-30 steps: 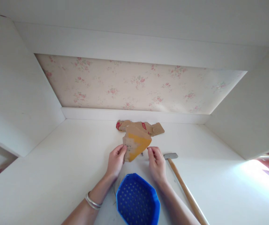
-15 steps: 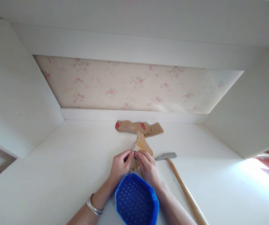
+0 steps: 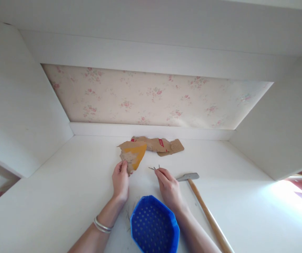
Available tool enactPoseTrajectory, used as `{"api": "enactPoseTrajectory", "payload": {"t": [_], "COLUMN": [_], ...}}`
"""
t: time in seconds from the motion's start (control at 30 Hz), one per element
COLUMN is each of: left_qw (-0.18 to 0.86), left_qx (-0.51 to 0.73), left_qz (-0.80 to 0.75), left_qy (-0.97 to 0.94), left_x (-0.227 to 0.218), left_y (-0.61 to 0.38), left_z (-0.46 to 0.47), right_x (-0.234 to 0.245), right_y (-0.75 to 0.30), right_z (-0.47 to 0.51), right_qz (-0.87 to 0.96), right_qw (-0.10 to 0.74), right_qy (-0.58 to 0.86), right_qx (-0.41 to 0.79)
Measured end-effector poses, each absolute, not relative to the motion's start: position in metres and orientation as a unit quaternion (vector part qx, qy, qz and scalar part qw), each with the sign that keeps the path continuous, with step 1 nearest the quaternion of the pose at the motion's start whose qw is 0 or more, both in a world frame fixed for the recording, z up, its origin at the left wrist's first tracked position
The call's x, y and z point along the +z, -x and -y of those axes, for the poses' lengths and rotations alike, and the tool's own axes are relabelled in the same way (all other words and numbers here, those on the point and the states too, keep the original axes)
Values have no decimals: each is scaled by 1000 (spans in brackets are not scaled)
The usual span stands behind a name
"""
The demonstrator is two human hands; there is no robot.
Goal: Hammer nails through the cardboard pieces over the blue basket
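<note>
My left hand (image 3: 120,179) is closed on the lower edge of a torn piece of cardboard (image 3: 132,154), brown with a yellow band and a scuffed patch. Pinched in the fingertips of my right hand (image 3: 169,185) are a few thin dark nails (image 3: 151,168), pointing different ways. Below and between my wrists stands a blue perforated plastic basket (image 3: 153,225). A hammer (image 3: 206,207) with a wooden handle and grey head lies just right of my right hand.
Against the back ledge lies more torn cardboard (image 3: 153,144) with red print. Thin slivers (image 3: 128,216) are scattered left of the basket on the white surface (image 3: 61,196). White panels (image 3: 267,133) enclose both sides, and floral wallpaper (image 3: 153,95) covers the back.
My hands have come apart. The left has carried the cardboard piece left and turned its yellow side into view; the right now holds the thin nails separately.
</note>
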State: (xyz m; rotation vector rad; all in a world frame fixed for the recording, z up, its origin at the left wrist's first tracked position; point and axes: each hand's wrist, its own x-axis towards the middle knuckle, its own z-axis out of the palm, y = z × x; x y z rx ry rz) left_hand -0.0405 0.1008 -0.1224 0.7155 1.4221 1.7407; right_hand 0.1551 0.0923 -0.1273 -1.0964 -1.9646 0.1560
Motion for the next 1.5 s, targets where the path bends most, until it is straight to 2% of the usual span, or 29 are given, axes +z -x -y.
{"api": "enactPoseTrajectory", "payload": {"t": [0.23, 0.43, 0.53, 0.63, 0.77, 0.93, 1.23, 1.5], "left_qw": [393, 438, 503, 573, 603, 657, 684, 664], "left_qx": [682, 658, 631, 589, 568, 550, 534, 545], "left_qz": [-555, -529, -480, -429, -411, -375, -364, -387], "left_qy": [-270, -308, -344, -375, -380, -353, -339, -335], "left_x": [-126, -116, -112, -111, -112, -111, -110, -115], "left_y": [35, 26, 17, 12, 11, 11, 10, 10], "left_z": [-100, -93, -90, -88, -87, -86, -85, -87], "right_x": [-129, -123, -121, -125, -132, -131, -119, -127], "right_y": [-149, -148, -150, -153, -153, -152, -149, -150], "right_z": [-97, -95, -93, -91, -92, -95, -92, -92], "right_qz": [816, 787, 767, 775, 783, 770, 788, 808], "right_qw": [360, 393, 416, 403, 385, 403, 393, 372], "right_qy": [448, 466, 474, 466, 458, 461, 436, 437], "right_qx": [66, 96, 119, 143, 167, 180, 183, 138]}}
